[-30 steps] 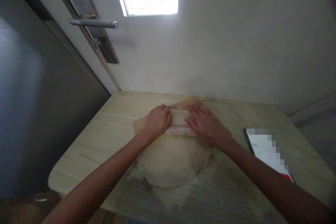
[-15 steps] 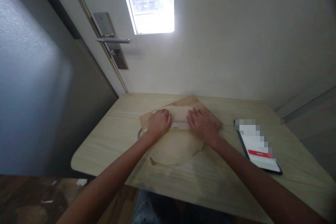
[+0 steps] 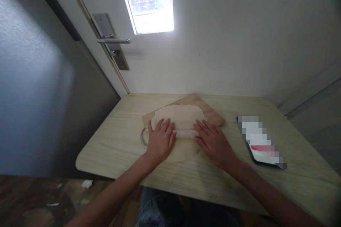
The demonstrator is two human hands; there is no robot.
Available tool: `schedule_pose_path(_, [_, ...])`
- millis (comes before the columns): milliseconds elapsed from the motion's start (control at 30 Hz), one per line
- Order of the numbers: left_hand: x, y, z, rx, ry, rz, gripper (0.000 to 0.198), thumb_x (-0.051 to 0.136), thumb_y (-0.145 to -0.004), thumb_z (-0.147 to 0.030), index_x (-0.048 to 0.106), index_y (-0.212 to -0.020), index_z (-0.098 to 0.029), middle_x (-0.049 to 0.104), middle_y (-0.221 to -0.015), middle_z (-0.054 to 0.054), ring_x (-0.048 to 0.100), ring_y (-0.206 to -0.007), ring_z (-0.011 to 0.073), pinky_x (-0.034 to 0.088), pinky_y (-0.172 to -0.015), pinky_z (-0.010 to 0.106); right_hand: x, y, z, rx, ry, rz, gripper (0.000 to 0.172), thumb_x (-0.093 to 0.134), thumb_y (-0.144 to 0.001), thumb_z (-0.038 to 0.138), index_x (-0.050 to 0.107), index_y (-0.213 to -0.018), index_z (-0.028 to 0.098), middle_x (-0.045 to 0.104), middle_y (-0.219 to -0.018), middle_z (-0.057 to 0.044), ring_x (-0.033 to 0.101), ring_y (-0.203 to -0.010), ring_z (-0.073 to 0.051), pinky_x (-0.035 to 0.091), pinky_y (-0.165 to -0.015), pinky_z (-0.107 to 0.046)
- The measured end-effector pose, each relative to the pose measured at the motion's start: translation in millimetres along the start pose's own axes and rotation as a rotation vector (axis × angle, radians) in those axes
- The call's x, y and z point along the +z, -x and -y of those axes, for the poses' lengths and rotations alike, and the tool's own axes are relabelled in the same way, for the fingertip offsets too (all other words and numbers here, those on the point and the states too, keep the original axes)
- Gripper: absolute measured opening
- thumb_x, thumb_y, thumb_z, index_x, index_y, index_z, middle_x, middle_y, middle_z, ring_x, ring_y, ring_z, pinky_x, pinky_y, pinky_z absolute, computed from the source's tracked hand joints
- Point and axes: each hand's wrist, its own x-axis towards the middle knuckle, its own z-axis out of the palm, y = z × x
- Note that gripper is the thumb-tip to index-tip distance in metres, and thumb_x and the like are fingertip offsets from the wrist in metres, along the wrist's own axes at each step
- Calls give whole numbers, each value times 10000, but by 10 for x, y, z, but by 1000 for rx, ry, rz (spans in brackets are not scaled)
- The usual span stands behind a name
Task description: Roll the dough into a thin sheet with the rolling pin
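One soft pale round flatbread on one brown wooden cutting board, light-grained wooden table, near edge rolled into one smooth tube, left hand and right hand flat, fingers spread, pressing its 9 and 3 o'clock ends, one glossy black smartphone at 3 o'clock.

left side: bare worktop out to the rounded edge, loads of room, just a small metal ring poking out at the board's corner
middle: board and the pale sheet fill it, left hand and right hand lie flat there with a thin roll between them
right side: phone lies well apart from the right hand, open strip between
back: wall right behind, only a narrow gap past the board
up left: door handle sticks out, well above
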Motion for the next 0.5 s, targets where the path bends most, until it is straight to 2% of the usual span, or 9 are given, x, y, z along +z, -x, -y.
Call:
schedule_pose_path(100, [19,-48,-2,-3,-23,-18,394,262,-862,-375,462,-1172,-236,442,-1260,56,337,-1175,272,83,-967,585,18,-64,4,18,32,-7,437,280,-863,365,451,-1206,155,416,-1285,-61,304,-1203,-221,224,-974,-416])
schedule_pose_path(200, [62,-179,31,-9,-39,-2,402,256,-862,-387,461,-1172,-234,461,-1241,57,371,-1150,254,101,-988,540,48,-200,-9,69,62,12,461,277,-858,391,435,-1223,157,409,-1289,-68,307,-1198,-248,219,-965,-438])
schedule_pose_path(333, [123,-461,103,-39,-24,32,408,221,-870,-397,492,-1123,-225,493,-1203,51,418,-1103,218,195,-985,444,117,-485,-86,158,50,77,510,210,-861,430,423,-1235,157,429,-1269,-101,354,-1165,-251,271,-927,-408])
schedule_pose_path(500, [185,-891,234,-145,53,80,504,110,-881,-420,520,-1054,-183,556,-1074,73,481,-1015,190,343,-865,327,183,-931,-262,283,-20,123,514,201,-863,422,417,-1225,128,478,-1218,-114,399,-1125,-240,300,-900,-373])
